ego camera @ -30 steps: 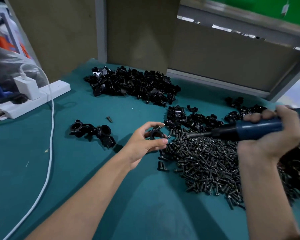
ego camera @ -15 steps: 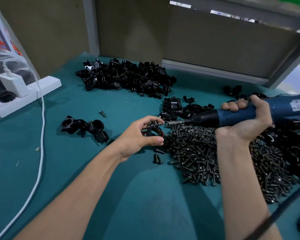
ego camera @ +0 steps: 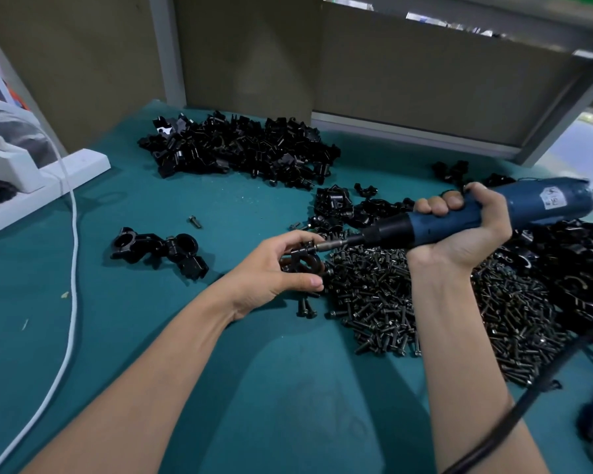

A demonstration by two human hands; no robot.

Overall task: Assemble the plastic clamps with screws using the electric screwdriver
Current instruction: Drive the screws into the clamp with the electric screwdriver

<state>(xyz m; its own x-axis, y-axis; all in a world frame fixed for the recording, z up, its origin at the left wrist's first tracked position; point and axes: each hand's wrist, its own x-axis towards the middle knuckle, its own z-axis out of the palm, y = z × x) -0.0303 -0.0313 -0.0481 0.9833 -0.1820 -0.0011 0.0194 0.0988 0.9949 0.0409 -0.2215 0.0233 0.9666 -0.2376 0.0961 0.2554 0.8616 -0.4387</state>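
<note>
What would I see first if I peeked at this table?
A blue electric screwdriver, gripped by the right hand, points its tip at a small black plastic clamp held by the left hand, mid-table. Below them, toward the right, sprawls a pile of dark metal screws.

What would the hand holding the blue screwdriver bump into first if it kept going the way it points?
The right hand aims its electric screwdriver leftward, so it would first meet the screw on the clamp pinched in the left hand. The bit seems to touch it, though depth is unclear.
</note>
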